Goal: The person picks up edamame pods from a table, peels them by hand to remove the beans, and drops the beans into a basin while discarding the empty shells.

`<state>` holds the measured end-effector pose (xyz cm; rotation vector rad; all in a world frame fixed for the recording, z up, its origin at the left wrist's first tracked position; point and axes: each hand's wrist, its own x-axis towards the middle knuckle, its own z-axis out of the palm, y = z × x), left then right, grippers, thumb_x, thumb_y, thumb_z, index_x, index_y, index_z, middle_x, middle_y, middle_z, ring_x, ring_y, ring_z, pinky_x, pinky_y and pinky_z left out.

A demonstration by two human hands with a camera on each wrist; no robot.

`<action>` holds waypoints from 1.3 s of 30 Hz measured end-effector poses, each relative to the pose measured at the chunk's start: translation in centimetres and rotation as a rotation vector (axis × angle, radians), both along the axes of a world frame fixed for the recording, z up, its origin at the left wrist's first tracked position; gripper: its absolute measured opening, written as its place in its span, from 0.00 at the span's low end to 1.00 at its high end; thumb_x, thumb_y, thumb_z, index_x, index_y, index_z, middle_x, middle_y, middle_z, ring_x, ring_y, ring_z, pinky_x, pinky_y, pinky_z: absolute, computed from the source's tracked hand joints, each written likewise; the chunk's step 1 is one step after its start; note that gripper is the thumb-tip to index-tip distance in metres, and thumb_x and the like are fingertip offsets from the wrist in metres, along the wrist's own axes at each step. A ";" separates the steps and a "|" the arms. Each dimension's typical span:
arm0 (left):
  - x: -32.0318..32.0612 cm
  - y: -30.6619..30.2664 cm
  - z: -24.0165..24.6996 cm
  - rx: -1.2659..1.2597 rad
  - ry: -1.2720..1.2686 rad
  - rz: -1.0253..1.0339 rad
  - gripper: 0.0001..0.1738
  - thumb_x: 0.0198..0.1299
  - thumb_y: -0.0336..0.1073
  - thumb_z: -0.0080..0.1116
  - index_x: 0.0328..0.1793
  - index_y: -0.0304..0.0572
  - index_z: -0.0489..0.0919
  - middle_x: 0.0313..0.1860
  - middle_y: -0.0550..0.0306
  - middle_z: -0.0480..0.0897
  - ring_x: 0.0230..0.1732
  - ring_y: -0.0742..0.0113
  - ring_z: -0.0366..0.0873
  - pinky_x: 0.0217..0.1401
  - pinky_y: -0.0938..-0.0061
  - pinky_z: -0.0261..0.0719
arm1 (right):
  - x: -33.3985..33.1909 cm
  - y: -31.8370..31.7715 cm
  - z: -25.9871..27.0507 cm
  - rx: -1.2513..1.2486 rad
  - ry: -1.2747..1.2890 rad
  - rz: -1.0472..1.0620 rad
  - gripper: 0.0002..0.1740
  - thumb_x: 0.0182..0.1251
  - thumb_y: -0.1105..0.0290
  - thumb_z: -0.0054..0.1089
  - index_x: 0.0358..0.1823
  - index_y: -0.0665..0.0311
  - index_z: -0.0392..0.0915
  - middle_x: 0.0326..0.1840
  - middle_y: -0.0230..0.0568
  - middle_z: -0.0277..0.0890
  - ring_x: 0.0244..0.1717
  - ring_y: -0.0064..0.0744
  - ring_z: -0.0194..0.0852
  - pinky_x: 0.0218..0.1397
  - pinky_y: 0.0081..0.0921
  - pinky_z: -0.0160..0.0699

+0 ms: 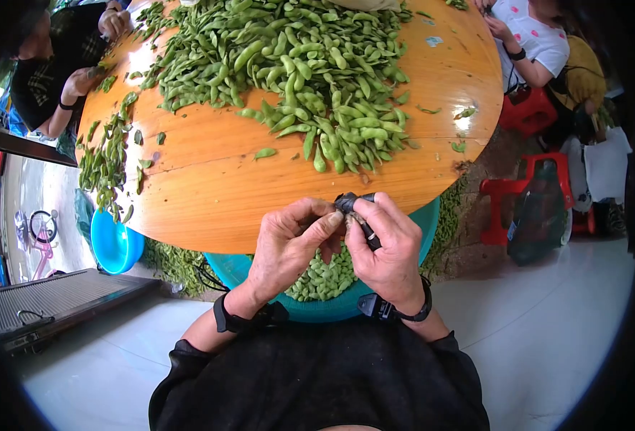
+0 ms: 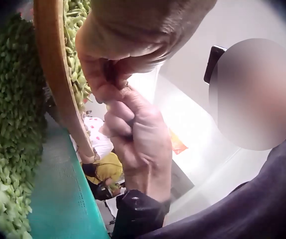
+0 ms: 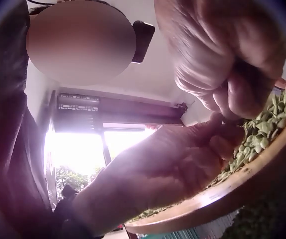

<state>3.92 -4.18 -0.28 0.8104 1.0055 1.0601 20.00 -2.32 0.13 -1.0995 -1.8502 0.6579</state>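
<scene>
Both hands meet at the fingertips just over the near edge of the table. Thumb and fingers of my left hand point(image 1: 288, 241) pinch together against the fingertips of my right hand point(image 1: 389, 248). Black wrapping point(image 1: 347, 202) covers some of the right hand's fingers, which are curled inward. Between the fingertips shows a small brownish piece point(image 1: 359, 217), mostly hidden; I cannot tell its kind. Below the hands, a teal tub point(image 1: 224, 269) holds pale green shelled beans point(image 1: 324, 279). Beyond them a large heap of green soybean pods point(image 1: 288, 65) lies on the round wooden table point(image 1: 209, 187).
More pods point(image 1: 105, 161) lie along the table's left edge, above a blue basin point(image 1: 116, 244). People sit at the far left and far right. Red stools point(image 1: 500, 208) stand at the right, a dark bag point(image 1: 540, 223) hanging there. Stripped greenery covers the floor under the table.
</scene>
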 end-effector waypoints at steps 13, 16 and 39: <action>0.3 -0.5 -0.5 0.103 0.099 0.045 0.06 0.72 0.30 0.56 0.43 0.32 0.77 0.31 0.59 0.83 0.28 0.77 0.79 0.26 0.82 0.76 | -0.2 -0.1 0.7 -0.046 -0.008 -0.018 0.12 0.59 0.85 0.63 0.45 0.73 0.80 0.30 0.42 0.73 0.27 0.31 0.75 0.29 0.25 0.71; 0.4 -0.6 -0.8 0.353 0.517 0.140 0.05 0.71 0.28 0.57 0.43 0.33 0.77 0.29 0.60 0.82 0.26 0.78 0.78 0.26 0.82 0.75 | 0.4 -0.1 0.8 -0.166 0.061 0.047 0.12 0.59 0.85 0.64 0.45 0.73 0.80 0.30 0.41 0.73 0.27 0.31 0.74 0.29 0.25 0.70; 1.3 -0.8 0.0 0.749 0.977 0.031 0.11 0.56 0.18 0.61 0.45 0.34 0.79 0.32 0.48 0.81 0.31 0.51 0.83 0.31 0.66 0.80 | 1.8 -0.5 -0.1 -0.305 0.126 0.075 0.13 0.61 0.83 0.62 0.48 0.72 0.80 0.32 0.44 0.75 0.28 0.35 0.78 0.31 0.27 0.74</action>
